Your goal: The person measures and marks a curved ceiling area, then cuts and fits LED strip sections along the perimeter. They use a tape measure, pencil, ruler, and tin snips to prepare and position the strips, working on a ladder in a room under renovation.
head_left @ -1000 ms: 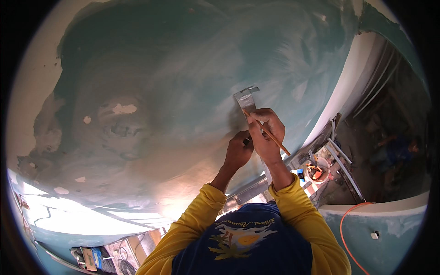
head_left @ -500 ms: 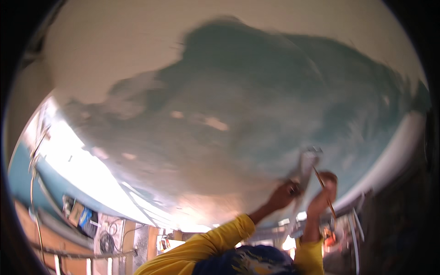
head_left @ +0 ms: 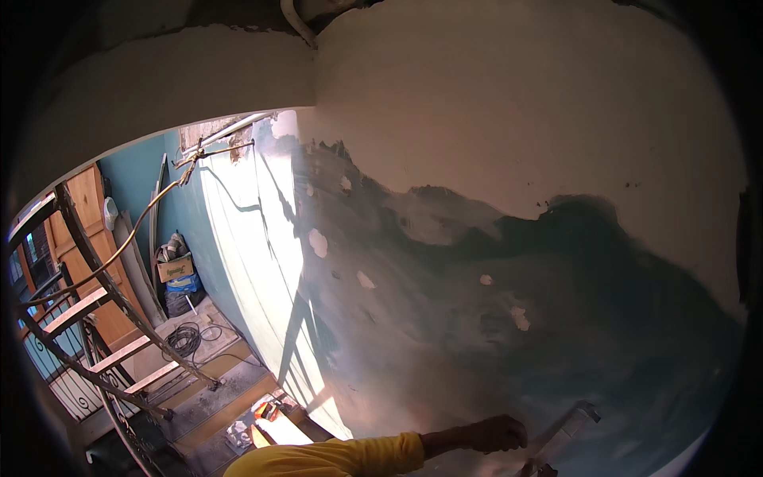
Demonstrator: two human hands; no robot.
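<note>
Low in the picture, my left arm in a yellow sleeve reaches right across a patchy wall (head_left: 445, 326). My left hand (head_left: 497, 435) is closed, its fingers curled in; whatever it may hold is hidden. Just right of it, a flat grey putty knife (head_left: 567, 428) lies slantwise near the wall, its wide end up and to the right. At the bottom edge only a few fingers of my right hand (head_left: 543, 471) show, closed at the knife's lower end. The rest of that hand is cut off. Dark green paint, smeared grey filler and pale bare spots cover the wall.
On the left are a curved metal stair railing (head_left: 119, 294) and a hanging cable (head_left: 151, 208). A coil of black cable (head_left: 183, 340) lies on the landing, beneath a cardboard box (head_left: 175, 268) on bags. A wooden door (head_left: 89, 215) stands behind. Bright sunlight falls on the wall's left end.
The view has swung left, bringing the stairs and landing into sight. Both hands now appear lower in the picture. The thin brown strip seen by my right hand is out of view.
</note>
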